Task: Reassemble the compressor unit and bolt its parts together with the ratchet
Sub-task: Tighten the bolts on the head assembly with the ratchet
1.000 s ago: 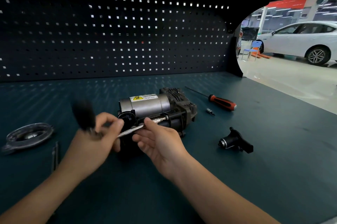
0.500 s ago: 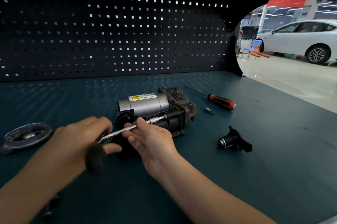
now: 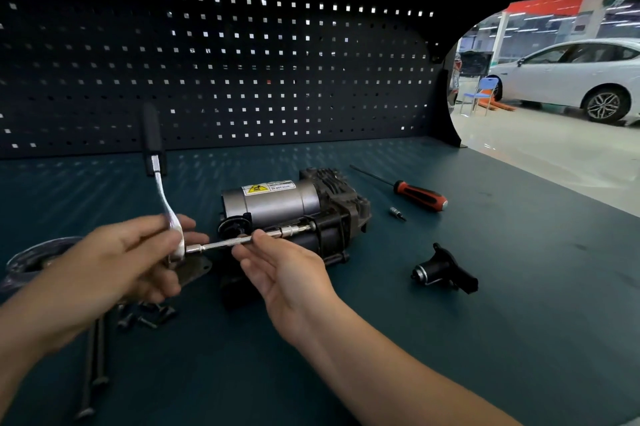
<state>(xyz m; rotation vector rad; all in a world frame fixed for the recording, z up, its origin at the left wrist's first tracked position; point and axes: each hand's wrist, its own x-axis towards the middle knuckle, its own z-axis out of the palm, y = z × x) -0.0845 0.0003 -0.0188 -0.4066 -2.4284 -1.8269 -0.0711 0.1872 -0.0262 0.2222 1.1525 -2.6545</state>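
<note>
The compressor unit [image 3: 287, 207], a silver cylinder with a yellow warning label on a black housing, lies mid-bench. A ratchet [image 3: 162, 190] with a black handle stands upright, its handle pointing up toward the pegboard. A long chrome extension bar [image 3: 221, 245] runs from the ratchet head rightward into the compressor's front side. My left hand [image 3: 131, 252] grips the ratchet at its head. My right hand [image 3: 280, 266] pinches the extension bar between thumb and fingertips, just in front of the compressor.
A red-handled screwdriver [image 3: 420, 197] and a small bit [image 3: 396, 212] lie right of the compressor. A black fitting [image 3: 446, 269] sits further front right. Several black bolts [image 3: 149, 316], two long bolts [image 3: 95, 363] and a round metal cover [image 3: 31, 259] lie at the left.
The ratchet handle has swung from pointing down toward me, up to upright. My left hand turned with it; my right hand stayed on the extension bar.
</note>
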